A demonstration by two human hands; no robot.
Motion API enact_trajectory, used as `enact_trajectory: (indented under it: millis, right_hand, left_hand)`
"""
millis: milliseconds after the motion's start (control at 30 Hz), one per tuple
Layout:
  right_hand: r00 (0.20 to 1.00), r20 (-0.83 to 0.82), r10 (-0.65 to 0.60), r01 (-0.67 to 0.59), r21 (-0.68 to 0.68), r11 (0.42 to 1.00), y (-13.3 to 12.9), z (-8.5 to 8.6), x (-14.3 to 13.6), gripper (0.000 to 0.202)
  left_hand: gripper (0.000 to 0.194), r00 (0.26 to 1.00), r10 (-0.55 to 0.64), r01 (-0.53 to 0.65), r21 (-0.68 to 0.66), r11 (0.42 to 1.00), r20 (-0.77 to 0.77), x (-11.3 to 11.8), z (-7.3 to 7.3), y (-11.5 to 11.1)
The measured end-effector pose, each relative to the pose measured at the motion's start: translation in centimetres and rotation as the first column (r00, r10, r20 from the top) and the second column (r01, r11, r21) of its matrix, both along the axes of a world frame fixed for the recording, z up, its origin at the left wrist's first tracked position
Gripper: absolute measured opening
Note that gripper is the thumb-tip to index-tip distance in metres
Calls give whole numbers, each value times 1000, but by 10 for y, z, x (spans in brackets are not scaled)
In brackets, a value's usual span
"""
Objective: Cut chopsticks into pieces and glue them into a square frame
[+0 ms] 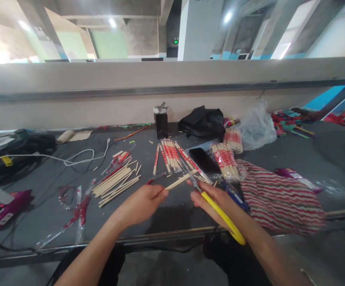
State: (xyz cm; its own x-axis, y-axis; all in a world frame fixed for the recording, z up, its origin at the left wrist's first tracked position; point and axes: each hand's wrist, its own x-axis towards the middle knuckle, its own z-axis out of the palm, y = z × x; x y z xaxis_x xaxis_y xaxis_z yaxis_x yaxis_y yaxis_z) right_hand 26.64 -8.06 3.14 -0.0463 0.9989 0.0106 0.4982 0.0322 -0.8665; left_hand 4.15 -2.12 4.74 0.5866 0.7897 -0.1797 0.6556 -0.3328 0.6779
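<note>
My left hand point(144, 202) is closed on the near end of a pair of wooden chopsticks point(178, 182), which point up and to the right. My right hand point(214, 198) grips scissors with a yellow handle point(224, 216); their metal blades meet the chopsticks near the far end. Left of my left hand lies a pile of bare wooden sticks point(112, 184). Beyond both hands, chopsticks in red and clear wrappers point(170, 155) are fanned out on the dark table point(142, 153). Torn wrappers point(81, 210) lie at the left.
A black phone point(203, 159), bundled wrapped chopsticks point(226, 161) and a striped cloth point(282, 198) are to the right. Farther back are a black bag point(203, 122), a clear plastic bag point(258, 127) and a bottle point(161, 123). A white cable point(79, 161) crosses the left side.
</note>
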Motion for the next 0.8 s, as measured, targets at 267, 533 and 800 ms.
enact_trajectory:
  millis: [267,533,800]
  right_hand:
    - [1000,10,25,-25,1,1000,-1,-4,1,39]
    - [996,35,78,-80,68,994,6,-15,0,26]
    - [998,38,51,-55,117,992,-1,-11,0,36]
  left_hand:
    - [42,999,-10,9,-28,1000,-40,0,3,-5]
    - [42,1000,-5,4,-39,999,-25,-5,4,0]
    - [40,999,-16,15,-23,1000,-51,-2,12,-9]
